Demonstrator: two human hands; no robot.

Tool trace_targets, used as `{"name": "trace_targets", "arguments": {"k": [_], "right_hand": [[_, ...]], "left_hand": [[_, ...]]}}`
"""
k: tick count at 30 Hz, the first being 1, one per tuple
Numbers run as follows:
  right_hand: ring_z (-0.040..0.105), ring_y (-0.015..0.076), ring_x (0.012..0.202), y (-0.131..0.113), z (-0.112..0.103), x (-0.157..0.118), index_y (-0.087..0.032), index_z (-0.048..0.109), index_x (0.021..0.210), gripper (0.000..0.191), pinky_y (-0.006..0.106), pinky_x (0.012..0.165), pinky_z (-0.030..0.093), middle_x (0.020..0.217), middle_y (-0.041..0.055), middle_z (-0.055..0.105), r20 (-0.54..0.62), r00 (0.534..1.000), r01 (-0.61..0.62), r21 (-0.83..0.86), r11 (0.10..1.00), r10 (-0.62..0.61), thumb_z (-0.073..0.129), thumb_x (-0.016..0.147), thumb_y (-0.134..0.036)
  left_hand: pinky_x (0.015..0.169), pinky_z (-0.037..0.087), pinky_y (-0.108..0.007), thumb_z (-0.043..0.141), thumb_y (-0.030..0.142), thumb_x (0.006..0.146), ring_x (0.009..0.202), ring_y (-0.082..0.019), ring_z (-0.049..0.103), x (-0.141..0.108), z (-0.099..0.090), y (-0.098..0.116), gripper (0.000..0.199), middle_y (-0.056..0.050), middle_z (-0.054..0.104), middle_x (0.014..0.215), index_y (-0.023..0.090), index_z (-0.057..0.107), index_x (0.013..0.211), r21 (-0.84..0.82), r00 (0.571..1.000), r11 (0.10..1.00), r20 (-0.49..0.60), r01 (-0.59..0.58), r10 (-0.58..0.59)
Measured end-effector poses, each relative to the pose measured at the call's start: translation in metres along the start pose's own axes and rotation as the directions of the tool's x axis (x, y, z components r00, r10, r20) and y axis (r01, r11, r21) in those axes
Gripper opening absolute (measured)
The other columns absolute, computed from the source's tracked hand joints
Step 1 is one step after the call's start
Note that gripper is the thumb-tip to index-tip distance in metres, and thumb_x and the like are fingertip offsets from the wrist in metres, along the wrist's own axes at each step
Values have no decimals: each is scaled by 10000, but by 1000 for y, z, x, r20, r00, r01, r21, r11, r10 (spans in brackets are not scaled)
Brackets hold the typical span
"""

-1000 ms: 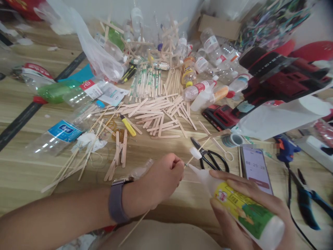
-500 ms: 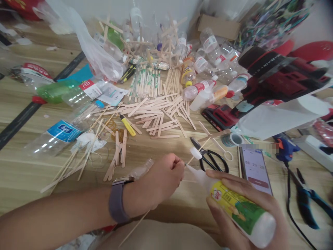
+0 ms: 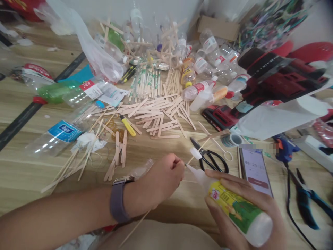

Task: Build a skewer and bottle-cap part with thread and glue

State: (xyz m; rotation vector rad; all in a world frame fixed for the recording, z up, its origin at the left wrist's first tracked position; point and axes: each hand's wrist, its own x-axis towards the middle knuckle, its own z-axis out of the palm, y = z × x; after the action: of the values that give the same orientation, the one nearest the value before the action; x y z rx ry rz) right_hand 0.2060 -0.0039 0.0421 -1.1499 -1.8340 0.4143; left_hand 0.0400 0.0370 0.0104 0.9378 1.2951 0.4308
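My left hand (image 3: 166, 177), with a watch on its wrist, is closed on a thin wooden stick (image 3: 135, 227) that slants from the lower left up past my fingers. A white bottle cap (image 3: 195, 153) sits on the stick's upper part. My right hand (image 3: 249, 194) is wrapped round a glue bottle (image 3: 238, 208) with a yellow and green label. Its pointed nozzle (image 3: 194, 170) meets the stick just beside my left fingertips. Behind the cap lie black-handled scissors (image 3: 214, 161).
Loose craft sticks (image 3: 161, 114) and plastic bottles (image 3: 203, 64) cover the back. A red power drill (image 3: 273, 83) stands at the right, near a phone (image 3: 256, 170), a glue gun (image 3: 284, 147) and pliers (image 3: 305, 201). A yellow cutter (image 3: 128, 125) lies mid-table.
The glue bottle in my right hand has shifted slightly left, its nozzle still at the stick. My left hand has hardly moved.
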Motion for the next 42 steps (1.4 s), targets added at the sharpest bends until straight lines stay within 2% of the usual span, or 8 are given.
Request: {"name": "trace_targets", "arguments": {"k": [5,12,16,21,26,32,37,42], "right_hand": [[725,216,925,0,1,0,-193,577,1089,399,335,709,623,1043,94,740,-16,1000,-14,-6,1000,14,711,754,-22],[732,253,909,-3,-1,0,-228,591,1091,400,388,679,627,1047,85,746,-33,998,-56,16,998,56,711,759,-40],[733,247,900,-3,1,1,-222,589,1087,408,384,702,626,1037,87,750,-17,999,-42,18,999,42,712,747,-32],[724,260,914,-5,1,1,-211,595,1074,384,399,719,620,1030,105,742,-73,995,-68,30,997,70,693,751,-29],[721,249,929,-1,0,-1,-208,587,1085,398,385,744,614,1037,96,740,-31,998,-58,30,998,59,706,744,-41],[727,263,894,4,0,-2,-197,604,1081,405,395,708,616,992,95,745,-88,996,-4,50,999,8,700,725,-30],[728,259,907,3,3,2,-198,601,1074,410,394,722,614,1013,95,748,-39,999,-31,69,997,34,709,724,-14],[729,275,881,5,1,0,-199,619,1073,400,409,701,609,997,95,750,-139,989,-30,84,996,42,714,713,-54]], "left_hand": [[438,290,-219,442,405,858,445,-92,378,0,0,0,230,48,494,579,205,520,776,-10,1000,1000,-11,10,-10],[448,302,-213,459,422,861,456,-90,390,1,0,-1,240,48,499,595,199,529,809,-52,1000,999,-2,-2,2],[442,290,-221,433,417,874,447,-95,384,1,0,-1,253,48,489,573,198,537,798,-15,1000,1000,6,16,-16],[457,306,-223,445,393,862,474,-98,398,1,0,-1,223,42,499,596,199,533,797,-28,1000,1000,-11,-4,3],[446,297,-224,458,420,855,469,-97,394,0,1,-2,236,43,506,601,201,528,801,-53,1000,999,-7,3,-3],[445,295,-224,446,396,856,460,-95,390,1,0,-2,216,46,497,594,206,514,779,-43,1000,999,1,-7,7],[438,286,-228,446,408,857,458,-100,380,-1,0,2,238,43,489,575,206,522,758,-7,1000,1000,-12,15,-15],[458,315,-225,438,385,862,470,-98,397,0,0,1,216,40,504,605,204,523,783,-29,1000,1000,-6,-4,4]]}}
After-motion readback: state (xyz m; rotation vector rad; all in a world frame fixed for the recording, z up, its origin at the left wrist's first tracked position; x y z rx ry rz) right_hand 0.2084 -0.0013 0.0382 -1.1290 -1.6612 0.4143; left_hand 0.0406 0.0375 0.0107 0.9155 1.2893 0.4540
